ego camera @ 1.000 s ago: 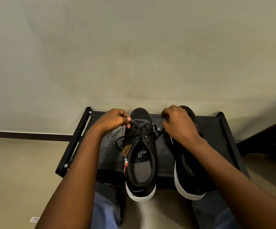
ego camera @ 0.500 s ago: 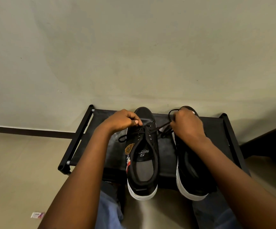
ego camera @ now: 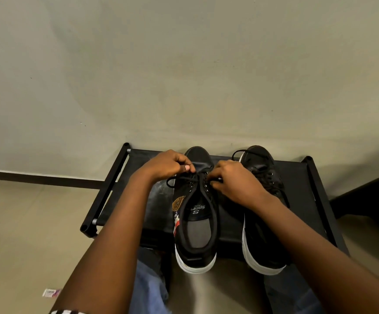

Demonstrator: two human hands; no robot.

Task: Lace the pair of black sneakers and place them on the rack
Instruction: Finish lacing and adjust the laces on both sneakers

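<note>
Two black sneakers with white soles stand side by side on a low black rack (ego camera: 304, 177), toes toward the wall. The left sneaker (ego camera: 196, 225) shows a grey insole and an orange side badge. My left hand (ego camera: 168, 165) pinches its black lace (ego camera: 179, 177) at the upper eyelets, a loop hanging out to the left. My right hand (ego camera: 234, 182) grips the other end of that lace over the right eyelets. The right sneaker (ego camera: 263, 245) sits partly under my right forearm, a lace loop lying over its toe.
A plain wall rises right behind the rack. Tiled floor lies to the left, with a small paper packet (ego camera: 50, 293) near the bottom edge. My knees in blue jeans (ego camera: 149, 288) are under the shoes' heels. Something dark stands at the far right (ego camera: 369, 196).
My right hand has come left from over the right sneaker to the left sneaker's eyelets. The lace that stretched between the hands is now gathered close. My left hand shifted slightly.
</note>
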